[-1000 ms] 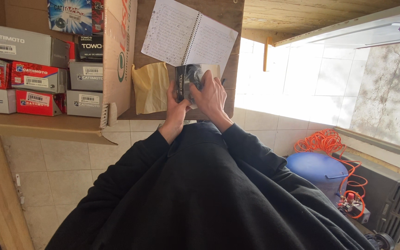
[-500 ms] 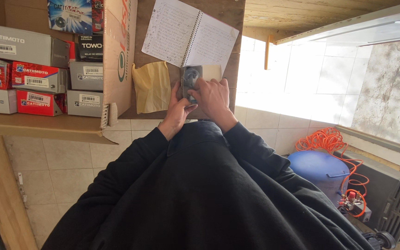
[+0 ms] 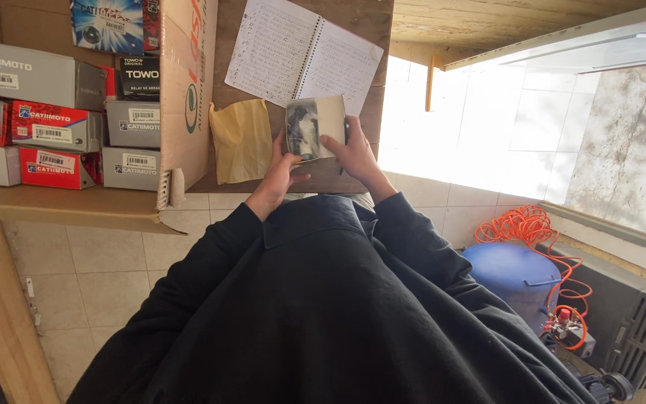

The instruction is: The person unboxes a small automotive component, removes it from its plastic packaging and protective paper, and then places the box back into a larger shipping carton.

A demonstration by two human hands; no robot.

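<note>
Raised since before: 1 small packet [image 3: 314, 128], both hands' [image 3: 277, 176] [image 3: 354, 153] fingers gripping it, over 1 notebook [image 3: 304, 54].

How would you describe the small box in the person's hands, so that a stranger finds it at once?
Start at the wooden counter, where an open spiral notebook lies. Just below its pages, the left hand and right hand hold a small box. Unlike the yellow cloth beside it, it is pale, with a dark picture on its face.

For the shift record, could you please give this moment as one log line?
left hand: holds small clear-fronted packet | right hand: holds same packet | behind: open spiral notebook, yellow cloth
</note>
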